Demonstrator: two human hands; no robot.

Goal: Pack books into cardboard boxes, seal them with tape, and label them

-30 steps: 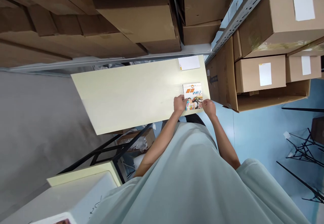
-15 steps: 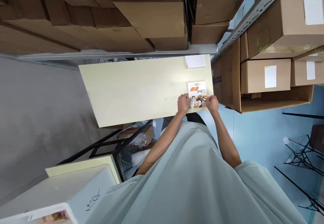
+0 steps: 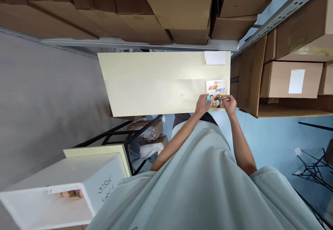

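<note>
A small colourful booklet lies at the near right corner of a pale yellow table. My left hand has its fingers closed on the booklet's lower left corner. My right hand pinches the lower right corner. Both hands rest at the table's near edge. A white card lies at the table's far right corner, apart from the booklet.
Shelving packed with cardboard boxes rises behind the table. More boxes with white labels stand to the right on the blue floor. A white bin sits at lower left beside a second pale table. Black stands at lower right.
The view has swung left and down, so table and booklet sit further right in the picture. Both hands stay on the booklet's near corners; my right hand's grip looks more of a pinch.
</note>
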